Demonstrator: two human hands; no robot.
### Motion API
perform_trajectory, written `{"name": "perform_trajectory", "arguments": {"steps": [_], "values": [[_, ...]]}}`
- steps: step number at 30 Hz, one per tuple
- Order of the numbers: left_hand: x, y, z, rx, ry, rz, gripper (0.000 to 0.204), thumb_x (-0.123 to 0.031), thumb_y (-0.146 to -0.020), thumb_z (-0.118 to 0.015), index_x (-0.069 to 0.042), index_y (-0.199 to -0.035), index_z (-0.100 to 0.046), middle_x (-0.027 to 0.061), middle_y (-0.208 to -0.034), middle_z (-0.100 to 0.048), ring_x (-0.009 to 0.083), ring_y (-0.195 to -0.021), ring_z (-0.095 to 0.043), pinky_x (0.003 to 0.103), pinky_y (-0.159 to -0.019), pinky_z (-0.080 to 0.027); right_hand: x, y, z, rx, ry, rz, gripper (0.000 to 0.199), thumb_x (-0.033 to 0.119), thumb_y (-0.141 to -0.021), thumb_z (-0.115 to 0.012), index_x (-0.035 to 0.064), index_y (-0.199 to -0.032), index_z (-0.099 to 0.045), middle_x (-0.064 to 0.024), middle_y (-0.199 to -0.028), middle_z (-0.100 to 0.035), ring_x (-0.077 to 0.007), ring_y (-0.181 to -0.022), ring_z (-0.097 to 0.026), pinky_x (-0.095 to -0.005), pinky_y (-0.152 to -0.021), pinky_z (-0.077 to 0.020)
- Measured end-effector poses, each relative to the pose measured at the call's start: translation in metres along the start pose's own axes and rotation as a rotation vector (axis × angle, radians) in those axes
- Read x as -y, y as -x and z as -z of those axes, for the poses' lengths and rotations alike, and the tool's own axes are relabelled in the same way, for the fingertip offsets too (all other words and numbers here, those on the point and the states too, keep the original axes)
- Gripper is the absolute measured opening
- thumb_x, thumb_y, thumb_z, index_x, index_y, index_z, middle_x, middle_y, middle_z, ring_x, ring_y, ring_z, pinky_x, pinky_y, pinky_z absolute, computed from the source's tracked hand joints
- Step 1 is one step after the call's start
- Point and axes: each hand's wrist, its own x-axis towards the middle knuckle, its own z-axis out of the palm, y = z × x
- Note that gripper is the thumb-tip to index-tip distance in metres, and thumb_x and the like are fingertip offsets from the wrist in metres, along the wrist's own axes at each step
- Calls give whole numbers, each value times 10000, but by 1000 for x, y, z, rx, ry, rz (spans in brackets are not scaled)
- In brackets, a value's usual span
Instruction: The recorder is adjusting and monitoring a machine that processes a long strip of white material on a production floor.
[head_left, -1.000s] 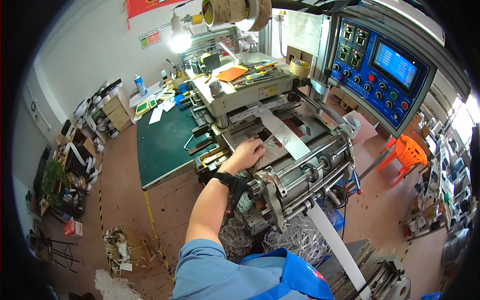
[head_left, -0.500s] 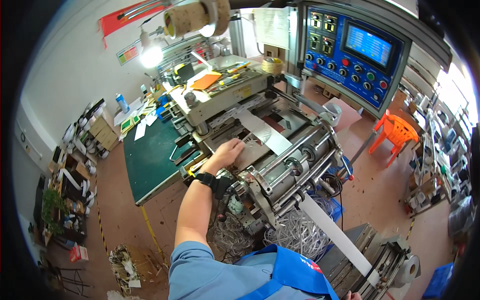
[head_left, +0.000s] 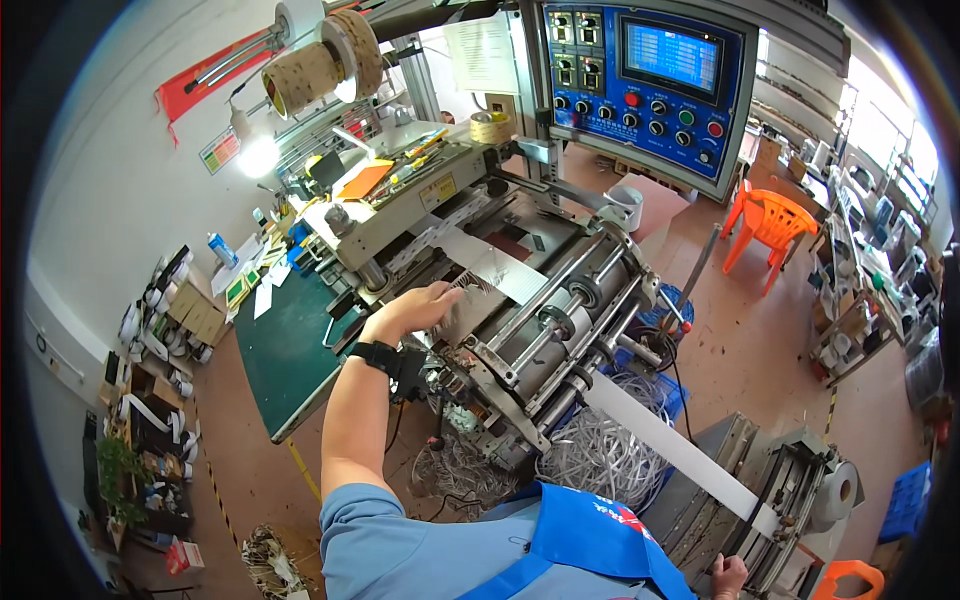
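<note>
My left hand (head_left: 420,308) reaches over the bed of a label machine, fingers closed together. A thin, comb-like silvery piece (head_left: 466,284) lies at the fingertips, too blurred to name. Beside the hand, a white paper strip (head_left: 495,262) crosses the bed toward the metal rollers (head_left: 560,315). At the lower right, my right hand (head_left: 729,576) is curled, partly cut off by the frame edge; whatever it may hold is hidden. Near it the white strip (head_left: 672,437) runs down to a lower unit with a paper roll (head_left: 836,492).
A blue control panel (head_left: 645,95) stands above the machine. Shiny scrap strips (head_left: 610,430) pile up beneath the rollers. A green table (head_left: 290,345) adjoins at left, and an orange chair (head_left: 770,225) stands at right. A lever with a red knob (head_left: 686,327) sticks out.
The view has shifted, so the machine sits further left and the panel shows higher. My left hand stays over the bed near the strip. More of my right hand has come into view.
</note>
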Motion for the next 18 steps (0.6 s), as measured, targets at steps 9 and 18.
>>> {"name": "perform_trajectory", "arguments": {"steps": [9,18], "values": [[31,-32,-34,-840,299,-178,442,-452,-958,-523,-35,-1078,-609,153,-863,-668,303,-786,-648,396,-729,-511,-3,-2,-5,-23,14,-3,416,476,-903,-567,96,-748,-635,-116,-763,-642,-343,-741,-615,-458,-657,-469],[52,-24,-21,-561,372,20,492,-483,-941,-526,-13,-996,-661,150,-836,-680,275,-764,-645,402,-736,-512,-12,-3,-14,-65,12,7,434,509,-885,-586,98,-761,-653,-126,-791,-658,-340,-756,-622,-464,-668,-474]]}}
